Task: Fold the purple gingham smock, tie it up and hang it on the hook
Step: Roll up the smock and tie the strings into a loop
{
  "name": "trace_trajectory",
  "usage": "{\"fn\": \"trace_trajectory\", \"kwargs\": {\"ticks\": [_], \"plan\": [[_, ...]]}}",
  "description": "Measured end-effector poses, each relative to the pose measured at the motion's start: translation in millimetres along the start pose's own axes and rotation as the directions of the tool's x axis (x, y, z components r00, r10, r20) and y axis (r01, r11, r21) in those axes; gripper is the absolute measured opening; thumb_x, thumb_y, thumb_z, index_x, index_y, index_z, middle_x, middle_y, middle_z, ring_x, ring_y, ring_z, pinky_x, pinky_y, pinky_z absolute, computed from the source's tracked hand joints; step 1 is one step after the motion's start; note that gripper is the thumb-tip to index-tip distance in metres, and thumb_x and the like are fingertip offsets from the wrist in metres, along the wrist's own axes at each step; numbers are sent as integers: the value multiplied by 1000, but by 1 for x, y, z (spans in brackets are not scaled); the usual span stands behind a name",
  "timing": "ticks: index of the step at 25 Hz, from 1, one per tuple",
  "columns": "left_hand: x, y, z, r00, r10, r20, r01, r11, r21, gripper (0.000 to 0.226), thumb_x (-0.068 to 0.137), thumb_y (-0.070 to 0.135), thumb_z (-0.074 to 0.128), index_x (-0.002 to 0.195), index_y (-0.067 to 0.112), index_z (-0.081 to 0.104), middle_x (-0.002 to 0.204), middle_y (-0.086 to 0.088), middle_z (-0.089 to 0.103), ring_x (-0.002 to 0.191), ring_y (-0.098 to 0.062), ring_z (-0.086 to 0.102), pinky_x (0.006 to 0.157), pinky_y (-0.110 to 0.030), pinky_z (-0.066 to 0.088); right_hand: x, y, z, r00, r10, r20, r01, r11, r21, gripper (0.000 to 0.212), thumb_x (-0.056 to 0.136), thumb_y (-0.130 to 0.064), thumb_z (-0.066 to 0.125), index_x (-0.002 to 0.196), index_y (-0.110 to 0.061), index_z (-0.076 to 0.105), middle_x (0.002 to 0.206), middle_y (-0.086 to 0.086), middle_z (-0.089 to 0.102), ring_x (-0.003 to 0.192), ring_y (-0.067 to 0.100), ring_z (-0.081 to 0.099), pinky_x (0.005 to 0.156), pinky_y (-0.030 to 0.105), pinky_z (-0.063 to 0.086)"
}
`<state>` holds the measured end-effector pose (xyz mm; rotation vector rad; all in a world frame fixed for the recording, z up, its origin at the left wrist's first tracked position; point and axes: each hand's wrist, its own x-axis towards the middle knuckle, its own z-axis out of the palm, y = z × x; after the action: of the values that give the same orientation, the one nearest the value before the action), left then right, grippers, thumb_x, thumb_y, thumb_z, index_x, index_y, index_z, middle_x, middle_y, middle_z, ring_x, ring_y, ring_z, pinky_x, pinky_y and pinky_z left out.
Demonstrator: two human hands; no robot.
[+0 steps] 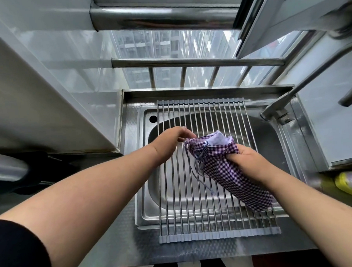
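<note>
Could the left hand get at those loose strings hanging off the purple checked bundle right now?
Probably yes. The left hand is already at the bundle's upper end, and the strings dangle just below it over the rack, with nothing between.

Home kitchen, steel sink (146, 206), roll-up drying rack (196, 236), faucet (275, 107)

Right fingers (236, 157) behind smock (230, 171)

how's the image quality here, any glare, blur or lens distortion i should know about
Head view: strong wide-angle distortion bends the window bars and stretches both forearms at the edges. Daylight from the window puts bright glare on the steel sink rim. The faucet and right edge look smeared and soft. The centre is sharp: the gingham smock, gripped by the right hand, shows clear checks; the left hand pinches its top.
</note>
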<state>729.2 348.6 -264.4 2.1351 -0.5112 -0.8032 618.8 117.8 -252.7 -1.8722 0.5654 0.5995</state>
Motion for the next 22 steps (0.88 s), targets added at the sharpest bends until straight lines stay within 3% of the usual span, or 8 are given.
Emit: {"fn": "trace_trajectory", "kwargs": {"ticks": [2, 4, 7, 11, 13, 16, 18, 22], "plan": [[1, 6, 2, 999, 28, 38, -25, 996, -81, 29, 107, 19, 50, 134, 15, 58, 134, 5, 60, 116, -10, 56, 100, -12, 44, 3, -1, -6, 1000, 23, -6, -23, 994, 103, 20, 107, -14, 51, 108, -6, 69, 101, 20, 77, 95, 39, 71, 91, 44, 55], [1, 12, 6, 993, -1, 117, 25, 979, -204, 59, 94, 43, 72, 144, 23, 48, 139, 4, 57, 117, -9, 58, 102, -21, 48, 5, -2, -8, 999, 39, -20, -34, 977, 210, 20, 106, -14, 52, 113, -8, 70, 107, 21, 78, 106, 44, 71, 101, 52, 54], [3, 17, 17, 988, 150, 30, -153, 972, 180, 91, 74, 52, 88, 148, 31, 39, 145, 6, 50, 126, -11, 52, 111, -30, 42, 5, -6, -10, 999, 36, -8, -33, 968, 250, 20, 106, -14, 53, 113, -10, 71, 105, 20, 79, 107, 43, 72, 101, 53, 54], [8, 19, 19, 937, 328, -121, -257, 881, 397, 55, 91, 41, 75, 139, 29, 51, 131, 8, 59, 116, -13, 59, 102, -32, 52, -1, -15, -10, 999, 22, -29, -14, 968, 250, 20, 106, -11, 52, 106, -8, 72, 92, 12, 80, 93, 32, 73, 89, 42, 57], [9, 20, 17, 912, 390, -124, -288, 826, 484, 34, 99, 35, 63, 132, 28, 57, 121, 8, 68, 106, -13, 65, 91, -33, 58, -2, -16, -12, 999, 32, -29, -24, 970, 244, 21, 106, -12, 52, 106, -6, 72, 96, 16, 80, 95, 35, 72, 92, 45, 57], [10, 20, 10, 941, 326, -87, -213, 774, 597, 22, 107, 34, 45, 123, 25, 58, 101, 4, 73, 84, -17, 67, 71, -36, 58, -1, -12, -14, 998, 63, 3, -62, 977, 204, 23, 106, -11, 52, 111, 2, 70, 108, 27, 75, 99, 40, 70, 101, 53, 53], [9, 19, 7, 973, 216, -86, -140, 840, 524, 26, 109, 34, 38, 121, 23, 58, 97, 3, 72, 81, -18, 66, 71, -38, 57, -2, -11, -15, 996, 83, 21, -86, 977, 195, 23, 105, -9, 50, 110, 5, 68, 106, 27, 76, 95, 37, 68, 97, 51, 55], [21, 25, -10, 986, -50, -161, 49, 999, -11, 26, 110, 21, 38, 109, 16, 63, 96, -7, 74, 75, -18, 64, 66, -36, 55, -2, -12, -20, 991, 111, 80, -126, 969, 212, 20, 105, -6, 47, 104, 4, 64, 89, 16, 71, 80, 29, 68, 81, 39, 56]]}}
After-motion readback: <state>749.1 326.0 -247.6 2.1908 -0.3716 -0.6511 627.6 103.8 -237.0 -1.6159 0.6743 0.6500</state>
